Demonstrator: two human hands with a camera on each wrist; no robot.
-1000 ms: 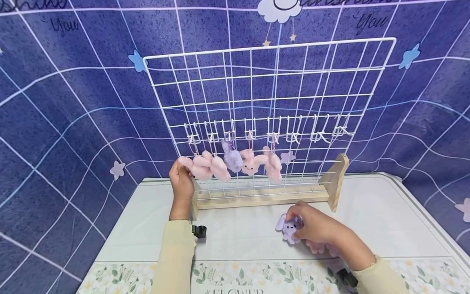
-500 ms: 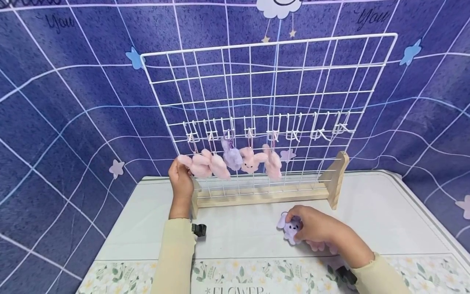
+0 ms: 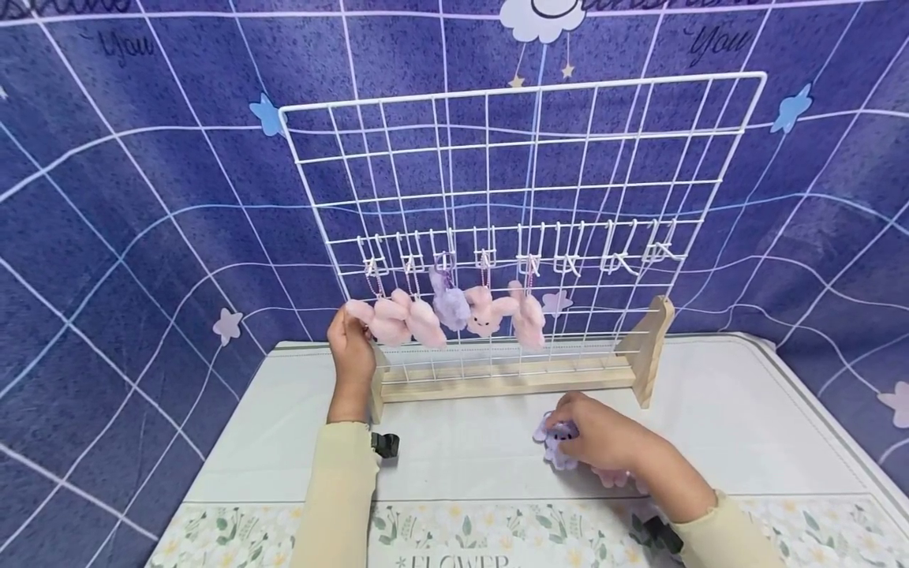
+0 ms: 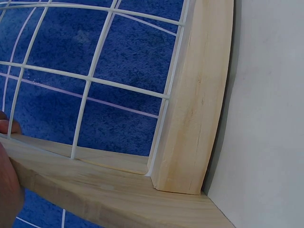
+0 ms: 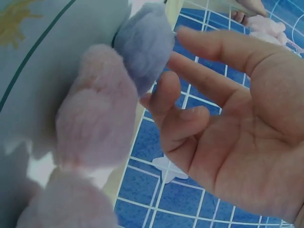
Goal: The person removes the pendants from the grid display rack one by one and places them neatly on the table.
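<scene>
My left hand (image 3: 351, 347) grips the left wooden end of a white wire grid rack (image 3: 490, 189); in the left wrist view its fingers show at the left edge, around the wooden end piece (image 4: 71, 180). On the table my right hand (image 3: 604, 432) has its thumb and fingertips around a purple plush bunny keychain (image 3: 559, 451), partly covering it. Pink plush keychains (image 3: 609, 476) lie under that hand; the right wrist view shows pink plush (image 5: 97, 114) beside the purple one (image 5: 145, 47). Pink plush bunnies (image 3: 485, 314) and one purple plush (image 3: 450, 304) hang from the rack's hooks.
Bare white hooks (image 3: 618, 256) line the right part of the grid. The wooden base (image 3: 504, 385) stands on a white table cover (image 3: 454, 450) with a flower-print border. A blue patterned cloth (image 3: 177, 158) hangs behind.
My right hand has shifted slightly left, its thumb and fingers now covering more of the purple plush. My left hand stays on the rack, and the hanging plushes keep their places.
</scene>
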